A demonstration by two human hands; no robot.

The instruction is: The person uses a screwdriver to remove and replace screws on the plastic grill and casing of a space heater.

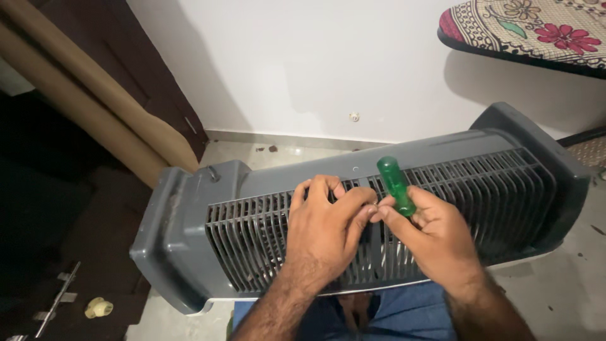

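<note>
A grey fan housing [252, 208] is laid across the lap, its grille up; the left hand [325, 224] is pressed on the slats, fingers curled at the centre. The right hand [429, 233] is closed around a green screwdriver [396, 186], tip hidden. Risks judged: tip slipping onto fingers; housing sliding to the floor [555, 284].

I take this for a home: white wall [303, 63] beyond my hands, wooden door [126, 57] to their left, floral-covered board [530, 28] upper right, tiled floor [555, 284] below.
</note>
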